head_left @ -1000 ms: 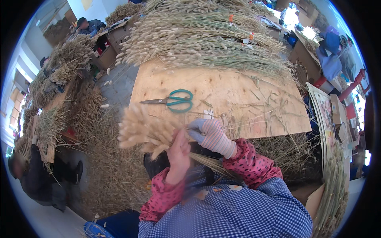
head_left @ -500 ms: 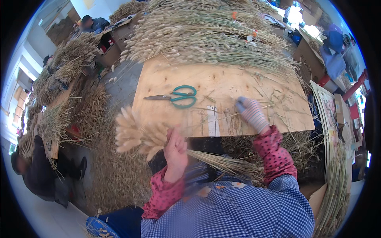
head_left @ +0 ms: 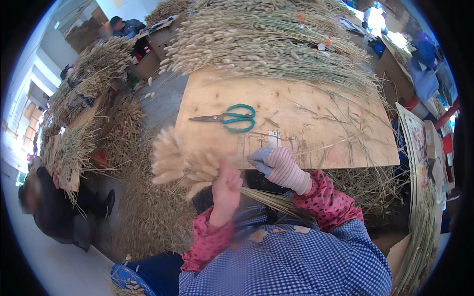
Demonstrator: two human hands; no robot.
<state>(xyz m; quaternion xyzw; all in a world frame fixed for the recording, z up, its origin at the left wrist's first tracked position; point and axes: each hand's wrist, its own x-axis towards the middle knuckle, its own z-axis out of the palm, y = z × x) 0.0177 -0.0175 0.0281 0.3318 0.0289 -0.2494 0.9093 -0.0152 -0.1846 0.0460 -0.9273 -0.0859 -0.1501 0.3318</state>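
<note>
My bare left hand (head_left: 226, 186) is closed around a bunch of dried bunny tail grass (head_left: 181, 162). Fluffy cream heads fan out to its left, and the stems run right and down across my lap. Close by on the right, over the board's front edge, is my right hand (head_left: 282, 166) in a pale striped glove. Its fingers are pinched together, pointing at the left hand; whatever they hold is too small to make out. Beyond both hands, scissors (head_left: 239, 118) with green handles lie on the wooden board (head_left: 306, 106), their blades pointing left.
A thick pile of bunny tail grass (head_left: 256, 47) covers the board's far side. Loose stem scraps (head_left: 350, 123) litter its right part. More grass heaps (head_left: 74, 123) stand at the left, where a person in dark clothes (head_left: 59, 212) sits. A blue tub (head_left: 131, 278) is at lower left.
My right hand has come left and nearer, off the board's right side to beside my left hand. The left hand keeps its hold on the bunch. The whole view has shifted slightly.
</note>
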